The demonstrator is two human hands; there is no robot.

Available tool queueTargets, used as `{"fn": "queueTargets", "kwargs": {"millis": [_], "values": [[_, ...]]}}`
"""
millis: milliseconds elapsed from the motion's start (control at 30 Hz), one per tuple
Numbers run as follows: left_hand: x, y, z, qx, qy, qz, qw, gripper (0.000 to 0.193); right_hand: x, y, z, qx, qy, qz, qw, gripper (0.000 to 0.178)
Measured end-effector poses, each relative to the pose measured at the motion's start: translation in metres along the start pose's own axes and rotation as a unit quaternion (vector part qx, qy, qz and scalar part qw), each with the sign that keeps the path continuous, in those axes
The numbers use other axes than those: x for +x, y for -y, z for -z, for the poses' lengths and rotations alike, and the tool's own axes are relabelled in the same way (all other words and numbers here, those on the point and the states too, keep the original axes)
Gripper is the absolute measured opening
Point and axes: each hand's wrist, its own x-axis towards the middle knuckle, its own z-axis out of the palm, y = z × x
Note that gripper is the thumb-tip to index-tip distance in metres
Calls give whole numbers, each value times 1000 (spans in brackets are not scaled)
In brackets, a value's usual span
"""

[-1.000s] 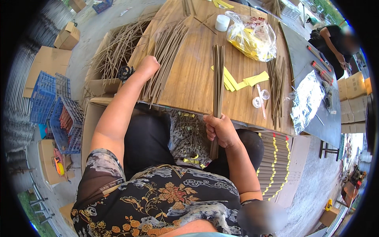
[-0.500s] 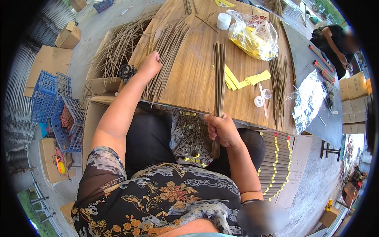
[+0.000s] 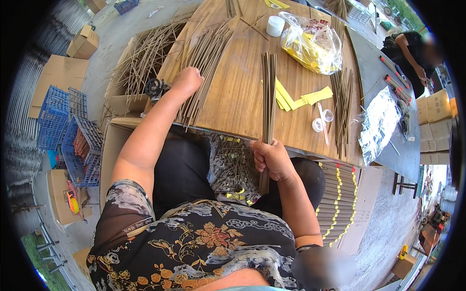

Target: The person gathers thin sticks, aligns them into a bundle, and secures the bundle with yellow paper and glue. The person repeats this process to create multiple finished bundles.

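Observation:
My right hand (image 3: 273,159) is wrapped round the lower part of a bundle of thin brown incense sticks (image 3: 269,97). The bundle's far end reaches over the tabletop and its near end hangs past the front edge. My left hand (image 3: 187,83) rests over a loose spread of similar sticks (image 3: 206,63) on the table's left side. Its fingers are curled closed and hide whatever lies between them. Yellow paper strips (image 3: 314,96) lie just right of the bundle, by a small clear lid (image 3: 328,115) and a flat pale stick (image 3: 323,123).
On the wooden table (image 3: 238,106) are a clear bag of yellow strips (image 3: 310,48), a white jar (image 3: 275,26) and more sticks (image 3: 343,106). A box of sticks (image 3: 145,58) stands left. Banded bundles (image 3: 337,199) lie lower right. Another person (image 3: 407,53) is at the far right.
My left hand has moved slightly right and away from me over the loose sticks, its fingers curling tighter. My right hand and its bundle stay nearly still.

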Motion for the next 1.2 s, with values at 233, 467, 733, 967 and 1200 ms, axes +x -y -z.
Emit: {"fn": "queueTargets", "kwargs": {"millis": [233, 467, 733, 967, 1200], "values": [[-1, -6, 1, -12, 14, 13, 1000, 23, 0, 1, 0, -3, -4, -4, 1000, 21], [12, 2, -11, 18, 6, 7, 1000, 23, 0, 0, 1, 2, -5, -3, 1000, 21], [15, 6, -13, 29, 2, -13, 1000, 26, 1, 0, 1, 6, -3, -1, 1000, 21], [16, 11, -14, -17, 24, -20, 999, 21, 2, 1, 2, 23, 8, -2, 1000, 19], [1, 7, 1, -173, 79, 14, 982, 11, 7, 5, 1, 66, 31, -11, 997, 19]]}}
